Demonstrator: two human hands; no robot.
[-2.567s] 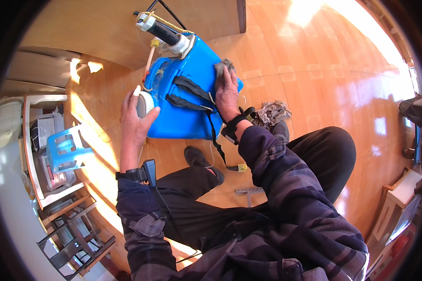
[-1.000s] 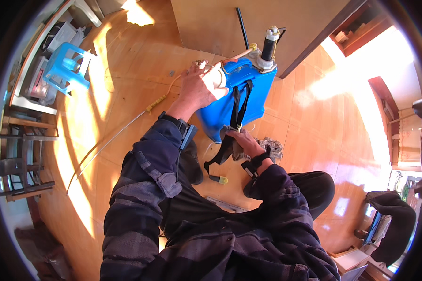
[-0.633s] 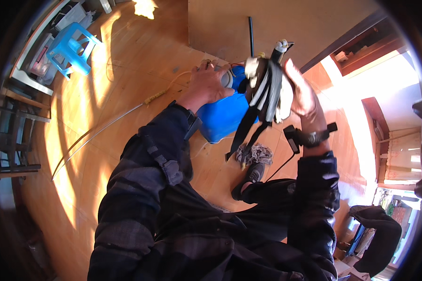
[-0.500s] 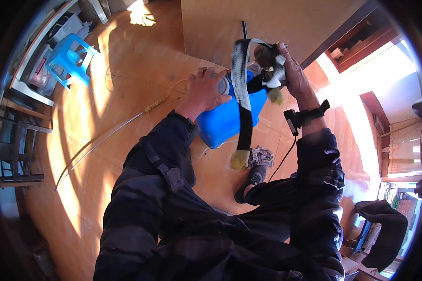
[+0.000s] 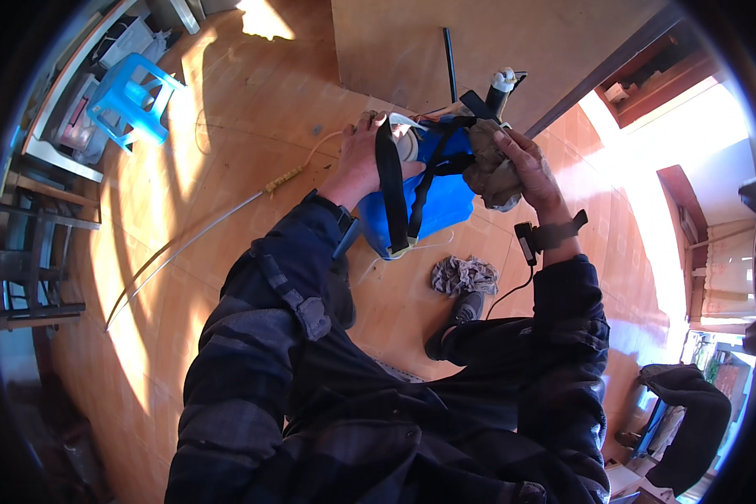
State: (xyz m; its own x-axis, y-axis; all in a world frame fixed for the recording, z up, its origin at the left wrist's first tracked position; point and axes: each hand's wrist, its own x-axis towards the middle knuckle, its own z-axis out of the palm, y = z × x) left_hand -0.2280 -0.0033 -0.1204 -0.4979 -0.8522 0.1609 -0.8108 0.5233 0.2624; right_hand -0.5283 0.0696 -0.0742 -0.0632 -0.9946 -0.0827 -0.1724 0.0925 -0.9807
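A blue backpack sprayer tank (image 5: 445, 202) stands tilted on the floor in front of me. My left hand (image 5: 359, 160) grips its top left, fingers curled round the pale round cap (image 5: 407, 144). Across the tank, close to that hand, hang black shoulder straps (image 5: 392, 189). In my right hand (image 5: 531, 168) is a crumpled brown cloth (image 5: 490, 160), pinched between thumb and fingers, against the tank's right side. A thin hose leads left from the tank to a spray wand (image 5: 284, 179) with a yellow grip, lying on the floor.
Another crumpled rag (image 5: 464, 275) lies by my shoe (image 5: 466, 311). A blue plastic stool (image 5: 133, 99) stands at the far left, beside shelving. Beyond the tank is a brown panel (image 5: 479, 42); a black rod (image 5: 450, 63) rises before it. Dark cloth (image 5: 697, 420) hangs at the lower right.
The straps, bunched up near my right hand before, now lie over the tank toward my left hand. My right hand has moved down, and its brown cloth shows plainly at the tank's side.
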